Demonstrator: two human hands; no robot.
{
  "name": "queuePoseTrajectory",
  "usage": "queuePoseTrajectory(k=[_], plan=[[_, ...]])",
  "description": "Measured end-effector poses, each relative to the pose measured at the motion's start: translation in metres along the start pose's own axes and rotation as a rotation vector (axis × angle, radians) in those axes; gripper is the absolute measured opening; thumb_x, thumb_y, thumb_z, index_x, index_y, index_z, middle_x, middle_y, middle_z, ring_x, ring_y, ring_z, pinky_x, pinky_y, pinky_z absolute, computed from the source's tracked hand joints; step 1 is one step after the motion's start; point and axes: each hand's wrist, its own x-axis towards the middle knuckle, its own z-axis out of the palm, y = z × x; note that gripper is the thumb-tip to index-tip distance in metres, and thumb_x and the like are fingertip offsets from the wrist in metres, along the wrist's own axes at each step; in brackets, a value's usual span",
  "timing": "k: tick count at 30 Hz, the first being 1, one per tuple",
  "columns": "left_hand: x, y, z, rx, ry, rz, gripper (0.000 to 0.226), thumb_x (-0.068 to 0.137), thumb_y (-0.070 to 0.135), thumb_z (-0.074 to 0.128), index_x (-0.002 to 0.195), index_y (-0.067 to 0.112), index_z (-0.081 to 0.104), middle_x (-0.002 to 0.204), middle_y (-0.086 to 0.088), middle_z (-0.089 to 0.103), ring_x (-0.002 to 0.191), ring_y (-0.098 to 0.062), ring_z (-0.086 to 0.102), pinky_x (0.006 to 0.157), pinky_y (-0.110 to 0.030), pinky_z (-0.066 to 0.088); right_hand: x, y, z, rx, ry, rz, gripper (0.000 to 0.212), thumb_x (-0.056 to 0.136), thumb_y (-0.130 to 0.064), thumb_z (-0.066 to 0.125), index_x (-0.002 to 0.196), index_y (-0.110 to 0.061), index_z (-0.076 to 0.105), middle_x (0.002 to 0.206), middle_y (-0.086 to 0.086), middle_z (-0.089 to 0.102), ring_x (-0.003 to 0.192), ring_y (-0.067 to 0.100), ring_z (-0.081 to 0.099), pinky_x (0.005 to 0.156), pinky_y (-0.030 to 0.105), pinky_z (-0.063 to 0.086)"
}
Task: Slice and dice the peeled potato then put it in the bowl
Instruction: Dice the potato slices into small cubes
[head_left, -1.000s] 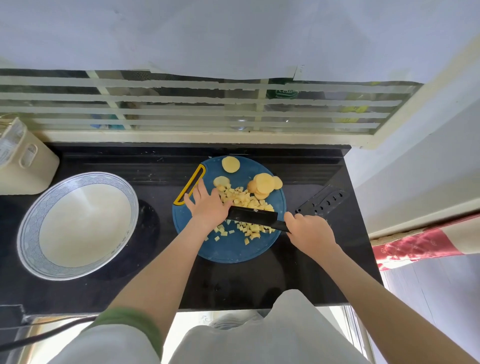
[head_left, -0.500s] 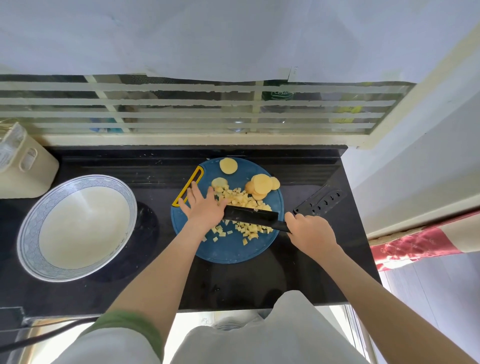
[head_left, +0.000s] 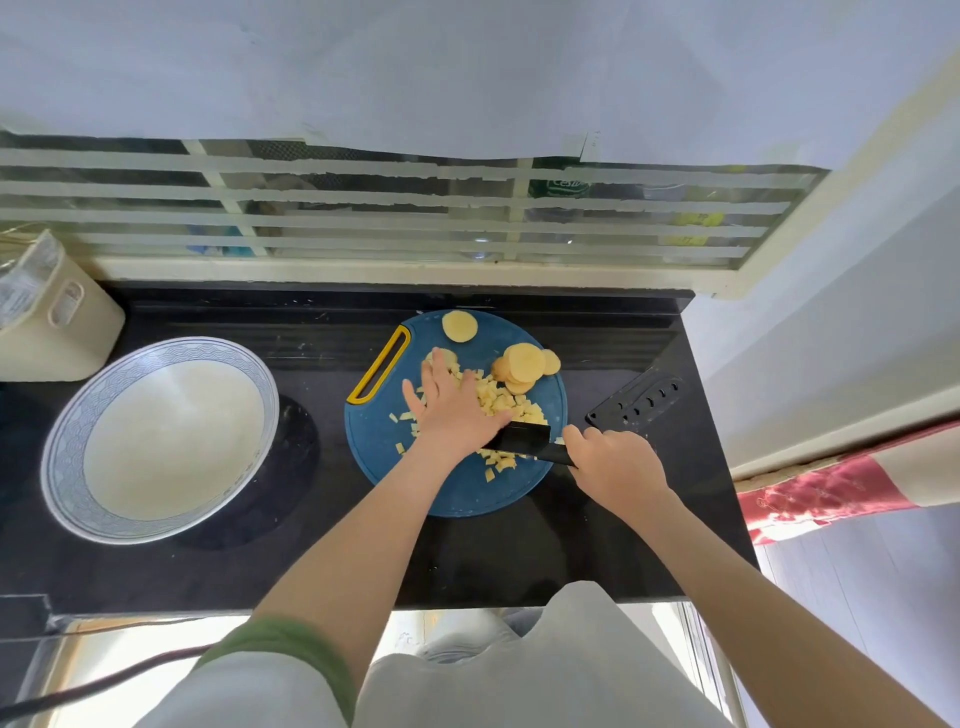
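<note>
The left hand (head_left: 452, 410) lies flat, fingers straight and spread, on the potato dice (head_left: 498, 397) heaped on the blue cutting board (head_left: 467, 493). The right hand (head_left: 613, 467) has its fingers wrapped round the handle of the black knife (head_left: 522, 441), whose blade sits just beside the heap. This looks like gathering: the dice are best swept against the blade, with fingertips kept off the edge. Uncut slices (head_left: 524, 364) wait at the board's far side, and no potato shows in the bowl (head_left: 67, 441) at the left

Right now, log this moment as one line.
left hand: flat on diced potato | right hand: grips knife over cutting board | round slices: uncut, board's far side | bowl: empty
</note>
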Motion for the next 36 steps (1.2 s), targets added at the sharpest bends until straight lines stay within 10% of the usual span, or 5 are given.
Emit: queuePoseTrajectory(k=[7,12,17,21,36], plan=[[-0.005,-0.016,0.004,-0.191,0.350,-0.090,0.048,0.102,0.031,0.033,0.149,0.023,0.026,0.160,-0.011,-0.003,0.147,-0.027,0.002,0.114,-0.052,-0.001,0.001,0.001,0.003,0.199,-0.088,0.188,0.019,0.099,-0.031,0.040,0.105,-0.016,0.050,0.079,-0.003,0.056,0.064,0.016,0.055,0.060,0.027,0.049],[-0.013,-0.034,0.000,-0.382,0.544,-0.225,0.051,0.101,0.019,0.036,0.150,0.025,0.025,0.153,0.001,0.030,0.142,-0.019,0.024,0.110,-0.046,0.013,0.017,-0.006,-0.002,0.844,-0.196,0.456,0.017,0.094,-0.022,0.048,0.085,-0.009,0.054,0.069,0.003,0.054,0.057,0.018,0.055,0.051,0.028,0.047],[-0.024,-0.036,0.012,-0.239,0.529,0.192,0.065,0.072,-0.006,0.049,0.131,0.022,0.053,0.120,0.002,0.056,0.117,-0.022,0.047,0.100,-0.041,0.016,0.025,-0.015,-0.017,1.561,-0.369,0.520,0.033,0.091,-0.010,0.054,0.061,-0.008,0.041,0.048,0.009,0.039,0.028,0.016,0.035,0.035,0.021,0.033],[-0.027,-0.027,0.014,-0.157,0.506,0.402,0.067,0.060,-0.002,0.050,0.124,0.018,0.057,0.119,0.000,0.059,0.111,-0.020,0.046,0.092,-0.035,0.019,0.032,-0.021,-0.023,1.671,-0.433,0.424,0.040,0.091,-0.011,0.055,0.053,-0.009,0.041,0.047,0.009,0.040,0.029,0.017,0.036,0.037,0.022,0.033],[-0.023,-0.044,0.009,-0.028,0.348,0.249,0.046,0.091,0.009,0.045,0.134,0.025,0.046,0.139,0.002,0.038,0.126,-0.019,0.033,0.102,-0.036,0.015,0.035,-0.029,-0.026,1.607,-0.375,0.495,0.036,0.092,-0.012,0.056,0.060,-0.008,0.040,0.046,0.008,0.037,0.030,0.018,0.031,0.038,0.023,0.030]])
